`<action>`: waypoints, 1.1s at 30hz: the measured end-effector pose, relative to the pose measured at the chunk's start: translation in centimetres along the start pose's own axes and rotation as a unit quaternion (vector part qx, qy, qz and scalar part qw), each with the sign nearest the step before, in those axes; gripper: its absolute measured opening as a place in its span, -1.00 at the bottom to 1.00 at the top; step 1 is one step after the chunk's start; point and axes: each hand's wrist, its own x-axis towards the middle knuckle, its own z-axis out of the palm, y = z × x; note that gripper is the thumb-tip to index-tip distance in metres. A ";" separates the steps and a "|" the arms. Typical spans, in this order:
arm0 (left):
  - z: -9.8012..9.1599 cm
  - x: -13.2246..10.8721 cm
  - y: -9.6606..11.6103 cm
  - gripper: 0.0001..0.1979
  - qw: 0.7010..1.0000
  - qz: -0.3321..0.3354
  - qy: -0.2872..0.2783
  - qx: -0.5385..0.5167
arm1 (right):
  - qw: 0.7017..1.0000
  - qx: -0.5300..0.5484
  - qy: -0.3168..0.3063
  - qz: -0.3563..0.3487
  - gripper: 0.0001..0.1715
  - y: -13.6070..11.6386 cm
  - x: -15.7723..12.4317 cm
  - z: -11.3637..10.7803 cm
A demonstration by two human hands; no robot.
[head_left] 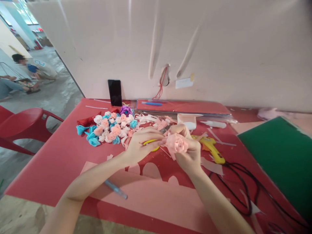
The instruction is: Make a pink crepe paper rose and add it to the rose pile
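Note:
My left hand [138,145] is closed round the yellow handles of a pair of scissors [154,141], whose blades reach toward the flower and are partly hidden. A pale pink paper rose [179,144] is gripped in my right hand [192,156], bloom facing me. The two hands nearly meet above the red table [56,162]. Below them lies a large pink paper sheet [146,198] with rounded petal shapes cut along its far edge. On its left part rests a bluish pen-like stick [115,189].
Pink, white and blue paper flowers [107,128] are heaped left of my hands. To the right sit a yellow glue gun [214,151] with a looping black cord [243,182] and a green board [280,156]. A phone [114,92] leans against the wall; a red chair [24,125] stands left.

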 end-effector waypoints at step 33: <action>-1.9 1.5 -1.3 -0.71 0.840 -0.240 -0.438 -0.213 | 0.922 0.010 -0.378 -0.086 -0.73 -0.8 1.1 -1.4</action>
